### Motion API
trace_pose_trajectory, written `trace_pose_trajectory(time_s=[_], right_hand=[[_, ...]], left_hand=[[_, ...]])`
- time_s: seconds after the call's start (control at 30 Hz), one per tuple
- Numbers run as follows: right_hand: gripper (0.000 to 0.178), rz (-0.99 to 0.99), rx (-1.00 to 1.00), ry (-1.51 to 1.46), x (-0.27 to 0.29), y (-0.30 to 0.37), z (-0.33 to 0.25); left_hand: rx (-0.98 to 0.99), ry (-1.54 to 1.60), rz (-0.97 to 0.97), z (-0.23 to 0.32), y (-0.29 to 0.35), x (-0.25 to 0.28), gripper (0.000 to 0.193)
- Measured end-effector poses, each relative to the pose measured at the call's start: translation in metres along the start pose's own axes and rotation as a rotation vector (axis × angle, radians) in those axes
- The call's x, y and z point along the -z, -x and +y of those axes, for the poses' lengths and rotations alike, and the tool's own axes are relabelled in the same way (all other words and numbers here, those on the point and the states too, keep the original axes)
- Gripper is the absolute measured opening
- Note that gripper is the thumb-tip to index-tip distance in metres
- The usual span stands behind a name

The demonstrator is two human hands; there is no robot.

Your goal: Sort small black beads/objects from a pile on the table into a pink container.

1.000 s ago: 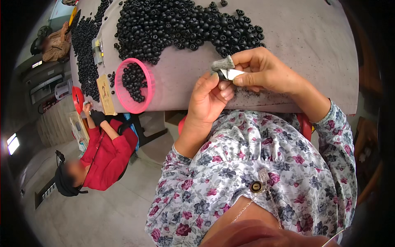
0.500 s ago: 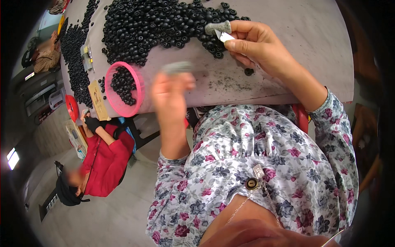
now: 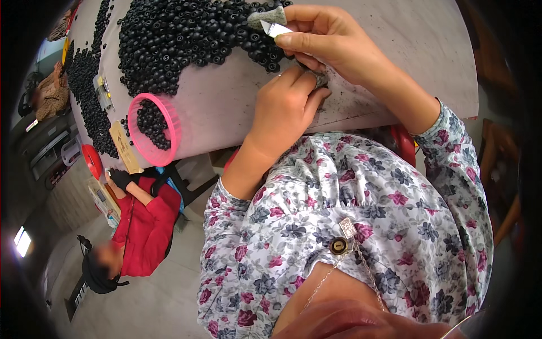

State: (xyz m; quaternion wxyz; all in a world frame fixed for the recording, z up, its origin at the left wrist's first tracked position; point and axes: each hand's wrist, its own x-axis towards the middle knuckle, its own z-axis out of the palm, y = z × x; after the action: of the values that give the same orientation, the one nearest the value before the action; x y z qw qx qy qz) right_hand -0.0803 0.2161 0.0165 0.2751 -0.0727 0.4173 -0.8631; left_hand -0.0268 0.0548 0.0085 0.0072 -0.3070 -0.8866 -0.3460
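My right hand (image 3: 333, 45) pinches a small blade with a white handle (image 3: 276, 29) between thumb and forefinger, its tip pointing left. A grey knitted finger cover (image 3: 266, 19) sits on that forefinger. Just below, my left hand (image 3: 285, 104) is closed near the tabletop, its fingertips bent in beside the right hand's lower fingers. It wears a grey cover too, and whatever it pinches is hidden. Left of the hands spreads a big heap of small round black parts (image 3: 180, 39), each with a hole or dimple.
A pink plastic basket (image 3: 174, 127) with more black parts stands at the table's near edge. Beyond it lie a tan strip (image 3: 125, 148), a small clear case (image 3: 104, 92) and a second band of black parts (image 3: 90, 96). A co-worker in red (image 3: 144, 226) sits at the left.
My left hand has swung right from near the basket to below my right hand, about where a lone black part lay. The right hand still holds the blade. The whole view has shifted slightly.
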Motion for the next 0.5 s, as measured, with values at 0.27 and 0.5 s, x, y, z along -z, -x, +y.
trace_pose_trajectory(time_s=[0.27, 0.5], right_hand=[[0.034, 0.029, -0.030, 0.154, 0.001, -0.002, -0.003], [0.039, -0.132, -0.056, 0.303, -0.004, -0.005, -0.010]], left_hand=[[0.425, 0.452, 0.180, -0.008, 0.023, 0.014, 0.011], [0.705, 1.654, 0.296, -0.045, 0.056, 0.046, 0.015]])
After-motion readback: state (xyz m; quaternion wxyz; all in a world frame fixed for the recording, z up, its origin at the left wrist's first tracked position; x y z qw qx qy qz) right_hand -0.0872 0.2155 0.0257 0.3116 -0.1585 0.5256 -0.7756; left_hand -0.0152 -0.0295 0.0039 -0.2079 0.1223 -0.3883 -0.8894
